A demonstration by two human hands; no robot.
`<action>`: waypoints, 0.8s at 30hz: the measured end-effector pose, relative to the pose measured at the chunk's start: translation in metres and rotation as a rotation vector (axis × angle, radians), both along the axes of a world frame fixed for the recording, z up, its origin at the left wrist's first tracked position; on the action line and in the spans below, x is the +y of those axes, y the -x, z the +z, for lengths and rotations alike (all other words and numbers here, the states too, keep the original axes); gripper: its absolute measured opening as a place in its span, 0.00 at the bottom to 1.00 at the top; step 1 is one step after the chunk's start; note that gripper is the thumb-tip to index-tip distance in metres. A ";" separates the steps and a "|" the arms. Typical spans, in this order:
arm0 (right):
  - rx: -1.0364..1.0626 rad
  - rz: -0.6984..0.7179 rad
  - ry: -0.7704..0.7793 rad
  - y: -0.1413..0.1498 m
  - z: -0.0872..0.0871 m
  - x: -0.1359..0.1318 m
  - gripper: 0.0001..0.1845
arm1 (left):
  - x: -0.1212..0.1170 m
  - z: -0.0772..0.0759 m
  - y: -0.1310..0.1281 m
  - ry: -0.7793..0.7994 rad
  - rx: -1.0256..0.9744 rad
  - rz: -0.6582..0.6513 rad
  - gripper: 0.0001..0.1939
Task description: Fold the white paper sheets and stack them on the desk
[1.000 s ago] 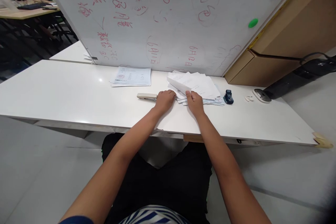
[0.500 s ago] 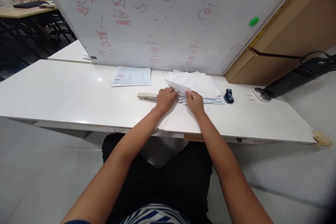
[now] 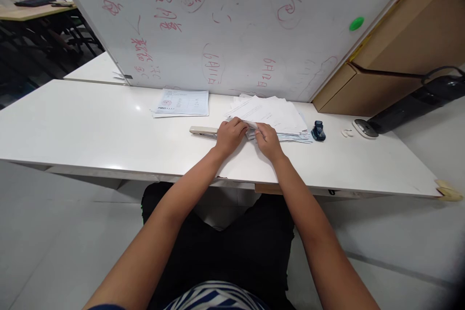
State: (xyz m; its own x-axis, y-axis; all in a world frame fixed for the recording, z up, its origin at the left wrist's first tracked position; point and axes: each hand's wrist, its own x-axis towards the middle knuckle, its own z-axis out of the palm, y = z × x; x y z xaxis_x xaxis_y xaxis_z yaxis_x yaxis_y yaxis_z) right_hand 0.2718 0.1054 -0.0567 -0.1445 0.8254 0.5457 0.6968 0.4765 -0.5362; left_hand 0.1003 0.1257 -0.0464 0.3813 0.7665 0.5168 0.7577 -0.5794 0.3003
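A loose pile of white paper sheets (image 3: 276, 114) lies on the white table (image 3: 90, 131), near the whiteboard. My left hand (image 3: 229, 135) grips the near left corner of the pile's top sheets, fingers curled round the edge. My right hand (image 3: 267, 139) pinches the same near edge just to the right. A beige stapler (image 3: 202, 131) lies flat on the table, its end touching my left hand.
A second printed stack of papers (image 3: 181, 103) lies to the left by the whiteboard (image 3: 218, 24). A small dark blue staple remover (image 3: 318, 132) sits right of the pile. Further right are a small white object (image 3: 346, 132), a black lamp base (image 3: 365, 128) and cardboard boxes (image 3: 399, 48).
The lifted top sheets have come down flatter onto the pile. Both hands have closed together on the near edge, and the view has tilted slightly.
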 end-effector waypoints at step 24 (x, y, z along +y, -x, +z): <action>-0.407 0.126 0.004 0.054 -0.006 -0.193 0.45 | -0.152 0.039 0.050 1.066 -1.035 -0.159 0.19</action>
State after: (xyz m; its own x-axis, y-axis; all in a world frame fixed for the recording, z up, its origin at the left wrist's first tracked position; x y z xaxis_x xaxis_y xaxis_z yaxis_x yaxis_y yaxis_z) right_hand 0.2180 -0.0876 -0.0631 -0.4472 0.7897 0.4199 0.7888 0.5695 -0.2310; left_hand 0.0499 -0.0260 -0.0069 0.3187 0.9346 -0.1577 -0.0982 0.1980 0.9753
